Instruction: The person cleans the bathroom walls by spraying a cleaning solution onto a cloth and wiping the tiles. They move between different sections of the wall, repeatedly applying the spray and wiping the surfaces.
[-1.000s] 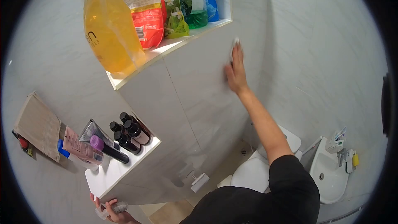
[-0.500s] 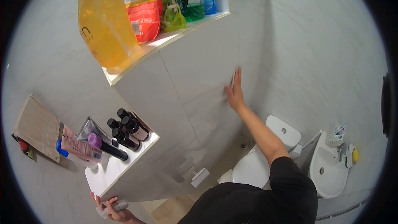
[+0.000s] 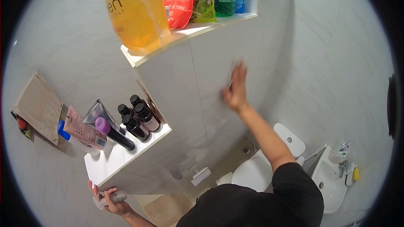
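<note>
My right hand [image 3: 236,90] is raised against the grey tiled wall [image 3: 176,75], slightly blurred, its long fingers together and pointing up. A thin pale edge shows between its thumb and fingers; I cannot tell what it is. At the lower left my left hand [image 3: 111,201] is wrapped around a small clear spray bottle [image 3: 120,196], just below the corner of the lower white shelf [image 3: 101,170]. Above that hand, the shelf carries several dark bottles [image 3: 143,117], a purple-capped tube [image 3: 113,132] and a pink tube [image 3: 86,132].
On the upper shelf [image 3: 210,26] stand a big yellow soap pouch [image 3: 136,12], a red pack [image 3: 179,8] and green and blue refills. A toilet [image 3: 252,172] and a washbasin [image 3: 332,183] are at the lower right. A beige bag [image 3: 40,105] hangs at the left.
The view has shifted, so the shelves sit farther right and higher. My right hand has shifted along the wall towards the shelf side. My left hand keeps hold of the spray bottle.
</note>
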A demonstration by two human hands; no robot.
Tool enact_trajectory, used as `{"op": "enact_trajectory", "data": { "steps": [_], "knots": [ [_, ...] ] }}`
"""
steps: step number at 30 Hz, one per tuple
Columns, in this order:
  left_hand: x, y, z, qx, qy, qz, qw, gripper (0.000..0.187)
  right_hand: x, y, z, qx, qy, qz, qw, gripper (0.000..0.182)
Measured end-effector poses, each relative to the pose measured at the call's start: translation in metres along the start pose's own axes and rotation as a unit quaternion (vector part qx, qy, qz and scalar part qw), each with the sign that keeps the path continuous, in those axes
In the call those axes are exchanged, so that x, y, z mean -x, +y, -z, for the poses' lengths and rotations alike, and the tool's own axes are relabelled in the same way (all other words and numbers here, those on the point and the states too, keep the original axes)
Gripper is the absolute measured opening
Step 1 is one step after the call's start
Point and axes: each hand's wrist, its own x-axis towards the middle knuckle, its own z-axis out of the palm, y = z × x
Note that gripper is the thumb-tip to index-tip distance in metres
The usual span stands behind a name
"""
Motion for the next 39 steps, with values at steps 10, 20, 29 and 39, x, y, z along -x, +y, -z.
{"op": "enact_trajectory", "data": {
  "steps": [10,20,29,39],
  "knots": [
    [-0.002,0.002,-0.002,0.009,-0.017,0.003,1.0,0.043,0.014,-0.007,-0.001,-0.022,-0.041,0.012,0.999,0.082],
    [0.0,0.005,-0.003,0.007,-0.006,0.005,1.0,0.042,-0.152,-0.053,0.029,-0.064,0.129,-0.056,0.988,0.083],
    [0.001,0.011,-0.01,0.005,0.012,0.015,1.0,0.04,-0.139,-0.082,0.02,-0.051,0.102,-0.062,0.992,0.089],
    [0.001,0.01,-0.008,0.002,-0.005,0.001,1.0,0.042,-0.128,-0.04,0.015,-0.044,0.189,-0.172,0.966,0.074]
  ]
}}
